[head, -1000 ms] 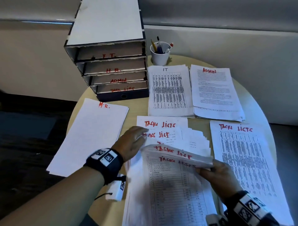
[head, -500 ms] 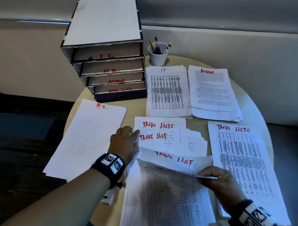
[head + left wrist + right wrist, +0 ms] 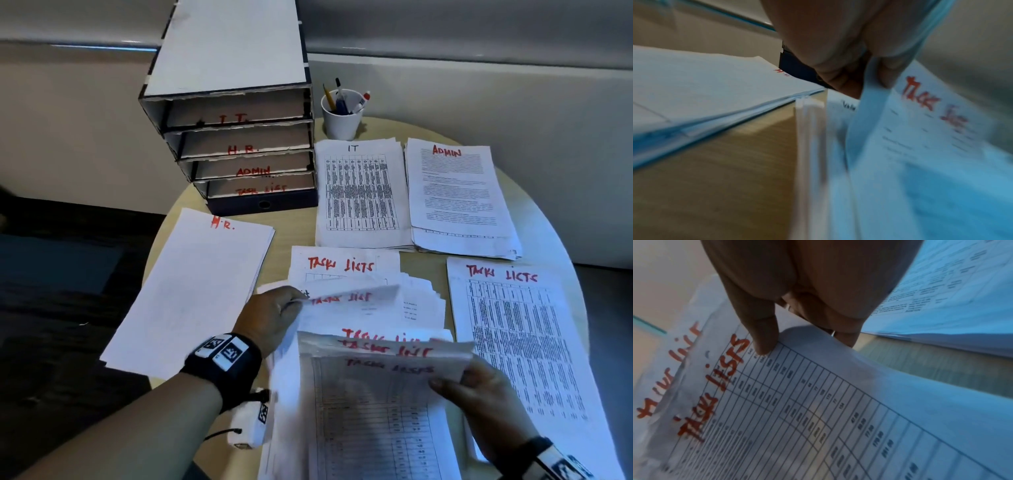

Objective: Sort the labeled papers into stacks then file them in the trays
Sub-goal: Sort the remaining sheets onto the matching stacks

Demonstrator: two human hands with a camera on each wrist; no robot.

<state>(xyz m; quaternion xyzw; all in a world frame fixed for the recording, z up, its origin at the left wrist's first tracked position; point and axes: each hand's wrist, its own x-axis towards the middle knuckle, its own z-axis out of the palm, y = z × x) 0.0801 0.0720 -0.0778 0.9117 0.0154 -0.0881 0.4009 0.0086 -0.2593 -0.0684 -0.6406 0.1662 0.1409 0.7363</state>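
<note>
A fanned bundle of "TASK LIST" sheets point(image 3: 373, 349) lies in front of me on the round table point(image 3: 428, 260). My left hand point(image 3: 274, 311) pinches the left edge of one lifted sheet point(image 3: 920, 116) between thumb and fingers. My right hand point(image 3: 479, 394) grips the right edge of the near sheets point(image 3: 818, 402), thumb on top. Sorted stacks lie around: H.R. point(image 3: 191, 291) at left, IT point(image 3: 359, 195) and ADMIN point(image 3: 459, 195) behind, TASK LISTS point(image 3: 520, 342) at right. The labeled tray unit point(image 3: 239, 144) stands at the back left.
A white cup of pens point(image 3: 342, 113) stands behind the IT stack, next to the trays. The table's rim curves close around the right-hand stack. A wall ledge point(image 3: 479, 65) runs behind the table, and dark floor point(image 3: 51, 308) lies to the left.
My left hand has taken hold of one task-list sheet and lifted its edge. My right hand has raised the near sheets, showing more labels.
</note>
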